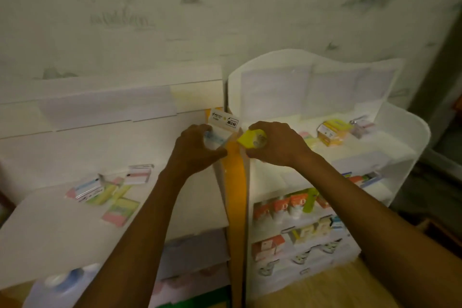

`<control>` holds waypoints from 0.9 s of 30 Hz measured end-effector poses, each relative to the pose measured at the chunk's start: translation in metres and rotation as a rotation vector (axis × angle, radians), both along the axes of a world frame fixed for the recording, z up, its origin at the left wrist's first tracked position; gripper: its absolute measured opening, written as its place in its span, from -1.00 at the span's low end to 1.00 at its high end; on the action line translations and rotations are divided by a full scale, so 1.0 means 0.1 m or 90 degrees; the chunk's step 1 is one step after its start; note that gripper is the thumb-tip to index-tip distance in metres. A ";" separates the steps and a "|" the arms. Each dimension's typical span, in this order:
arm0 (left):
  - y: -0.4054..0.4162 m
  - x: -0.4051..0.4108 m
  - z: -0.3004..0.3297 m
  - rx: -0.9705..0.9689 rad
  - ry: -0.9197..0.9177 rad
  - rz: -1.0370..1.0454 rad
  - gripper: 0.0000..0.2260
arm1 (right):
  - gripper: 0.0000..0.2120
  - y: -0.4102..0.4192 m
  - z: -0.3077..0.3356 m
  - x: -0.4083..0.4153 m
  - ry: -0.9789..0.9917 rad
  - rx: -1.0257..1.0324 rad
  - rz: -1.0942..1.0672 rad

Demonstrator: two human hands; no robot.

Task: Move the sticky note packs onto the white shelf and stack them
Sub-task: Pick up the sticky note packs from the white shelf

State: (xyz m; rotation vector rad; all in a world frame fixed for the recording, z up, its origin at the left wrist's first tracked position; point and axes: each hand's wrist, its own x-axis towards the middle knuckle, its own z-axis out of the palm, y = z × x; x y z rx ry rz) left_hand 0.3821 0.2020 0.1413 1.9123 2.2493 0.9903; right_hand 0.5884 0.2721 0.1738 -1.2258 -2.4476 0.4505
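Both forearms reached far, where my left hand (193, 150) gripped a carded sticky note pack (221, 130) and my right hand (277, 144) clutched a yellow pack (247, 139) between the white shelf (410, 130) and left unit (50, 227).

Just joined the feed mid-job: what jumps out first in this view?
Dead center, the left hand holds a pale blue sticky note pack with a white label, and the right hand grips a yellow pack. More packs lie scattered on the left surface; a small pile sits on the white shelf.
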 end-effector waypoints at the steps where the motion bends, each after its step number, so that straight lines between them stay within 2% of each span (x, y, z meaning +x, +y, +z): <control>1: 0.05 0.16 0.00 0.003 -0.007 -0.002 -0.34 | -0.40 0.04 -0.01 0.17 0.000 0.000 -0.009; 13: 1.07 1.67 -0.19 -0.017 -0.044 -0.018 -0.35 | -0.37 0.83 -0.26 1.56 0.025 -0.009 -0.144; 18: 1.74 2.11 -0.31 -0.012 -0.050 -0.037 -0.35 | -0.39 1.42 -0.38 2.03 0.012 -0.018 -0.180; 27: 2.88 2.66 -0.46 -0.073 -0.092 -0.038 -0.28 | -0.45 2.60 -0.47 2.72 0.001 -0.062 -0.222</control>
